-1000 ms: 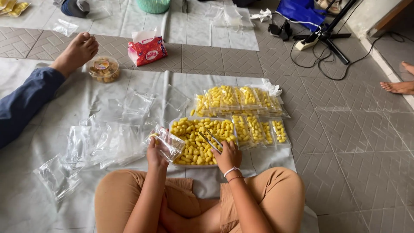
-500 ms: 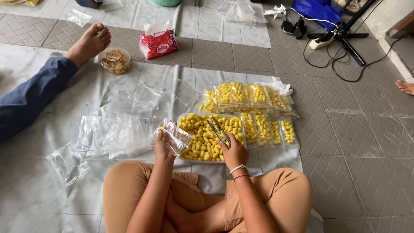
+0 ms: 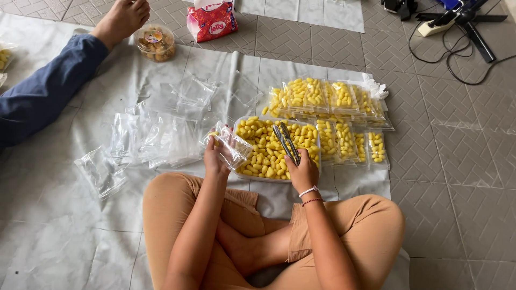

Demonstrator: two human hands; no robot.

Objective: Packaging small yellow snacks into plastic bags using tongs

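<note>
Right hand [image 3: 304, 171] closed around the handle end of metal tongs [image 3: 286, 143], whose tips point away over a clear tray [image 3: 248, 173] heaped with small yellow oval pieces [image 3: 263, 150]; tong arms close together, nothing visibly pinched between them. Left hand [image 3: 216, 159] gripping a small clear plastic bag [image 3: 232, 146], held just at the tray's near-left edge, a few yellow pieces inside. Tray sits on a pale sheet [image 3: 64, 225] directly in front of crossed legs in tan trousers. Beyond the tray, filled bags of the yellow pieces [image 3: 328, 99] lie in overlapping rows. Left of the tray, a loose scatter of empty clear bags [image 3: 156, 137]. Far left, another person's blue sleeve [image 3: 45, 88], their hand beside a small round tub [image 3: 155, 43]. A red tissue packet [image 3: 212, 20] lies on the tiled floor beyond.
</note>
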